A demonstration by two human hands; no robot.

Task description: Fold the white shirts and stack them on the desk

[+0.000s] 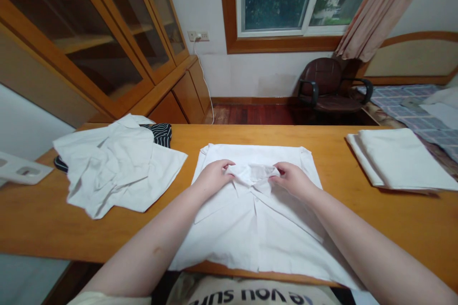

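A white shirt (pixel 257 219) lies spread flat on the wooden table (pixel 393 219), its lower edge hanging over the near side. My left hand (pixel 213 177) and my right hand (pixel 294 180) rest on its upper middle, fingers curled and pinching the bunched collar (pixel 253 173) from either side. Both hands are closed on that fabric.
A crumpled pile of white cloth (pixel 114 167) over a striped dark garment (pixel 161 133) lies at the left. Folded white cloths (pixel 397 159) are stacked at the right. A white device (pixel 19 167) sits at the far left edge. A brown armchair (pixel 329 88) stands behind the table.
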